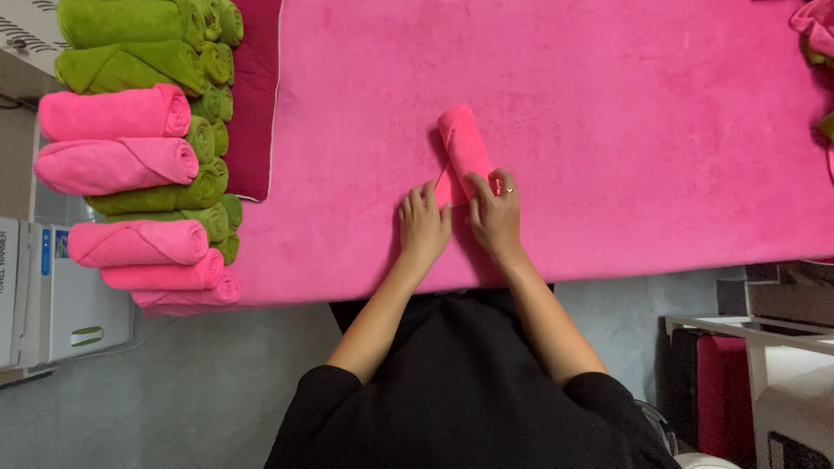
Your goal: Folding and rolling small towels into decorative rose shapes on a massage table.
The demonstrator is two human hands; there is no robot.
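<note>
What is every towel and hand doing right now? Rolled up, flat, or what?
Pink towel: rolled up, lying on the table, both hands on its near end.
Left hand: flat, fingers pressing the towel's edge.
Right hand: fingers on the roll.
Pink cover: spread flat over the table.
Pink rolls: rolled, stacked at the left.
Green rolls: rolled, stacked with them.

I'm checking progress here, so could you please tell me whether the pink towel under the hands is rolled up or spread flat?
Rolled up: the pink towel forms a tight tube on the pink cover, with both hands pressing its near end.
</note>
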